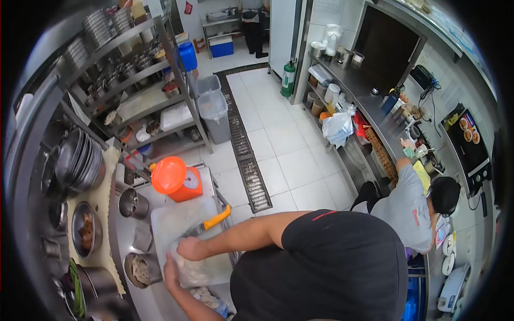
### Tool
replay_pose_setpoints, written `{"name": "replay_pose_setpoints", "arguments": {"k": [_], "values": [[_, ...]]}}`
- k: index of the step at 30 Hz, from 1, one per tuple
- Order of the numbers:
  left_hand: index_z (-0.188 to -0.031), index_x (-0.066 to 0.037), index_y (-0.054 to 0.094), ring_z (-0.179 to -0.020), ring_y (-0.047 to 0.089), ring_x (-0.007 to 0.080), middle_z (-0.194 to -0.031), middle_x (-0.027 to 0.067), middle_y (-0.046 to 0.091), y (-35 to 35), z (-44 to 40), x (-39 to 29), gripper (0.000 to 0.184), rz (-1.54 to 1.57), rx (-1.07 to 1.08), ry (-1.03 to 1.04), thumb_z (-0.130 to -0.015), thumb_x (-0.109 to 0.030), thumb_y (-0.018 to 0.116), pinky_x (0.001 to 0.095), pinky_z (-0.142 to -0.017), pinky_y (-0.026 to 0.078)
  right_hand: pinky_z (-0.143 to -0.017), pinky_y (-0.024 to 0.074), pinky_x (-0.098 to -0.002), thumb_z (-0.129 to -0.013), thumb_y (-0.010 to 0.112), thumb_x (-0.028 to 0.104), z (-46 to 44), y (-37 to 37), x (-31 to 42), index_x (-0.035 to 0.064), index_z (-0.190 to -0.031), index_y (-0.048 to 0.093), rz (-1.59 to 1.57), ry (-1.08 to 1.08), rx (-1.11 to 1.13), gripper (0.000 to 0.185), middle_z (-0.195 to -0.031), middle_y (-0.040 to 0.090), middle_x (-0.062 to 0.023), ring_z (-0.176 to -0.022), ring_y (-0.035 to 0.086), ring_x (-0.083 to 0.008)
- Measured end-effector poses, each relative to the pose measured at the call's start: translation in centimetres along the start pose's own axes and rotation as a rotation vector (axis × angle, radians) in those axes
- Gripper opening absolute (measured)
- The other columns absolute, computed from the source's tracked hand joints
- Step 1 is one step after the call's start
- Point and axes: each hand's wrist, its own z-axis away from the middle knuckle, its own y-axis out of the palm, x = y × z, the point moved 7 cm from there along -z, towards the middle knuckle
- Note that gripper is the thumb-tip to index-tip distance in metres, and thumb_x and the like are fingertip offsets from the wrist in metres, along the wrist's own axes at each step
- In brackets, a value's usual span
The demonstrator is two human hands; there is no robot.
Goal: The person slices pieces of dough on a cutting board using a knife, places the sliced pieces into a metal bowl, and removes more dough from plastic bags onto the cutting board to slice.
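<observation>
A clear plastic bag [191, 272] with pale contents lies on the white cutting board [166, 219]. My right hand [191, 249] is closed at the top of the bag; what its fingers hold is hidden. Along the bag's near-left side, my left hand [171, 272] grips its edge. A knife [214, 219] with a yellow handle lies on the board just beyond my right wrist, its blade partly covered. Beside the left hand stands a metal container [142, 270] holding pale pieces of food.
An orange scale [184, 184] stands past the board. Metal pots [133, 203], a bowl of brown food [85, 230] and stacked pans [80, 160] line the left. A co-worker in grey [407, 203] works at the right counter. Grey bins [214, 112] stand beside the floor drain [243, 150].
</observation>
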Motion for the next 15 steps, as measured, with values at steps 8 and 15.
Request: {"name": "replay_pose_setpoints", "arguments": {"k": [8, 15], "values": [[-0.135, 0.002, 0.067, -0.115, 0.072, 0.0285, -0.131, 0.0157, 0.072, -2.6, -1.6, 8.4, 0.040, 0.851, -0.247, 0.192, -0.107, -0.024, 0.057, 0.0442, -0.096, 0.060, -0.078, 0.0575, -0.0572, -0.089, 0.065, 0.015, 2.7, -6.2, 4.9, 0.0077, -0.101, 0.077, -0.128, -0.225, -0.082, 0.019, -0.092, 0.077, -0.0216, -0.092, 0.075, -0.0460], [-0.124, 0.003, 0.075, -0.098, 0.075, 0.0280, -0.116, 0.0130, 0.077, -2.2, 6.0, 10.0, 0.033, 0.841, -0.547, 0.255, -0.100, -0.019, 0.072, 0.0440, -0.084, 0.064, -0.068, 0.0558, -0.0515, -0.103, 0.064, 0.022, 5.9, -10.3, 9.7, 0.0044, -0.106, 0.073, -0.459, -0.398, -0.196, 0.019, -0.081, 0.073, -0.0216, -0.077, 0.075, -0.0400]]}}
